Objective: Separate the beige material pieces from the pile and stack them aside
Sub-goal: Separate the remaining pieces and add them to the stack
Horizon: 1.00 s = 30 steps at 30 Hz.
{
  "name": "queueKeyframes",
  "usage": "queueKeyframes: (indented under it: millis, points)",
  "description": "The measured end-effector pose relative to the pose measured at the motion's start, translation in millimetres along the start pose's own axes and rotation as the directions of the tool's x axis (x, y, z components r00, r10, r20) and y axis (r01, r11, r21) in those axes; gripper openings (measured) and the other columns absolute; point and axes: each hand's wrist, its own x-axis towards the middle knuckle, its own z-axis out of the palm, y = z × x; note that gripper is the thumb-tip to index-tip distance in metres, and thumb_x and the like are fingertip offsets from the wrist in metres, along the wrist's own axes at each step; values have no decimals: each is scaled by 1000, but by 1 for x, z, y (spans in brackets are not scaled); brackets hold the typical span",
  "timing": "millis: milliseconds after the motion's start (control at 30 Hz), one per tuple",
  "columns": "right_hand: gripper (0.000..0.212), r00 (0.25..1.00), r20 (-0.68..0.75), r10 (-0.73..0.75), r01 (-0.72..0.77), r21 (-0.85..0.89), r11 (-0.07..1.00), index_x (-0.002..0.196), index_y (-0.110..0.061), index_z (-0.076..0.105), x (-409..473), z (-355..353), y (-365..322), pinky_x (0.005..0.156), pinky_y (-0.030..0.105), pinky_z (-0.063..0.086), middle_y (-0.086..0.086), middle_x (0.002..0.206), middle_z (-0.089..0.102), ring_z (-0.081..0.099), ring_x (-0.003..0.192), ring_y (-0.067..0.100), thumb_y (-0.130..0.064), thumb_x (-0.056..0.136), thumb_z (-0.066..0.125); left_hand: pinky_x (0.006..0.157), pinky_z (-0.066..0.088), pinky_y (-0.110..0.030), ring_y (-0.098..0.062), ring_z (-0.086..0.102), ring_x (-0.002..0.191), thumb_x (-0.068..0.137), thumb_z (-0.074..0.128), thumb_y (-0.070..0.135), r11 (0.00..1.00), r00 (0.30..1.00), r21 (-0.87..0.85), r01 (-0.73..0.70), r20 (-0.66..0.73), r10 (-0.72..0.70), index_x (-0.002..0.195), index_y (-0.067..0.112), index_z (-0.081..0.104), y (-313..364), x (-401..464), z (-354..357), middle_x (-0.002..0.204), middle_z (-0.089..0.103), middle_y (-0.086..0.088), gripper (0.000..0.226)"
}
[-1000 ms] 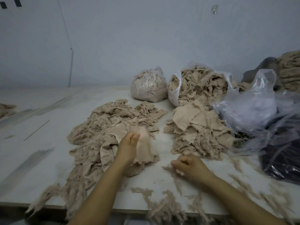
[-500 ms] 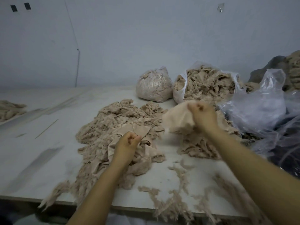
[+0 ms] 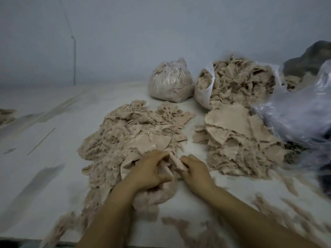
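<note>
A pale counter point(image 3: 53, 140) fills the lower frame, its surface streaked with grey marks at left. At upper centre, a tied clear plastic bag point(image 3: 170, 81) packed with scraps stands against a plain grey-white wall point(image 3: 161, 33). Just right of it, an open white sack point(image 3: 204, 90) lies tilted, spilling over. Crumpled clear plastic sheeting point(image 3: 295, 119) spreads along the right edge, with a dark grey bundle point(image 3: 311, 58) behind it at upper right. A thin cable point(image 3: 74, 59) runs down the wall at upper left.
</note>
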Motion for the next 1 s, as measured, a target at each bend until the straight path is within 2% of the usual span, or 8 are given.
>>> queueKeyframes:
  millis: [200, 400, 500, 600, 667, 767, 900, 1000]
  points:
    - [21, 895, -280, -348, 329, -115, 937, 85, 1, 71, -13, -29, 3, 60, 27, 50, 14, 84, 66, 62, 75, 21, 8, 70, 59, 89, 41, -25, -26, 61, 105, 89, 53, 5, 985, 970, 26, 168, -182, -160, 112, 15, 70, -15, 35, 10, 111, 69, -10, 30]
    - [31, 899, -409, -154, 211, 96, 973, 86, 2, 70, -22, -35, 7, 85, 15, 44, 8, 91, 64, 56, 92, 10, -27, 92, 60, 78, 43, -6, -4, 59, 95, 87, 57, 0, 943, 984, -324, 73, -132, -121, 109, 27, 64, 0, 38, 0, 108, 60, 8, 36]
    - [9, 914, -392, -105, 196, 201, 960, 85, -6, 71, -19, -31, -3, 92, 15, 43, 6, 102, 64, 58, 100, 9, 1, 80, 69, 81, 49, -13, 4, 60, 98, 92, 58, 24, 694, 983, -701, 161, 51, -177, 110, 37, 60, 27, 32, 0, 112, 62, 15, 23]
    - [31, 961, -274, 45, 59, 359, 931, 86, -14, 67, -22, -34, -11, 89, 15, 44, 3, 104, 63, 61, 99, 7, 15, 74, 70, 79, 47, -25, -7, 60, 86, 91, 58, 33, 814, 991, -570, 112, 129, -47, 100, 21, 68, 35, 28, 6, 94, 65, 6, 18]
    - [28, 931, -201, 303, -102, 655, 748, 94, -17, 63, -22, -39, -15, 82, 16, 48, 4, 103, 62, 63, 90, 4, 8, 82, 64, 70, 41, -29, -11, 53, 71, 94, 56, 26, 808, 997, -586, 58, -2, -73, 76, 17, 64, 39, 26, 10, 73, 58, 4, 21]
    - [37, 816, 206, 540, -267, 963, 37, 95, -10, 73, -21, -42, -19, 72, 35, 56, 15, 102, 68, 70, 82, 22, -35, 98, 46, 69, 41, -26, -8, 51, 68, 93, 57, 23, 779, 977, -626, 41, -137, -162, 73, 13, 59, 47, 26, 22, 72, 56, 3, 23]
    - [43, 795, 201, 572, -346, 925, 155, 110, 4, 65, -27, -32, -23, 88, 51, 52, 28, 113, 65, 66, 96, 36, -34, 91, 59, 64, 44, -24, -9, 55, 66, 93, 59, 20, 702, 943, -710, 59, -192, -273, 79, 7, 63, 59, 21, 40, 73, 62, 0, 19]
    - [31, 734, 66, 675, -274, 939, 206, 111, 5, 57, -24, -33, -22, 84, 47, 53, 27, 107, 65, 64, 86, 30, -19, 92, 62, 39, 30, -18, -4, 34, 39, 92, 60, 22, 444, 856, -887, 125, -130, -500, 62, 17, 49, 51, 16, 41, 44, 41, 12, 32]
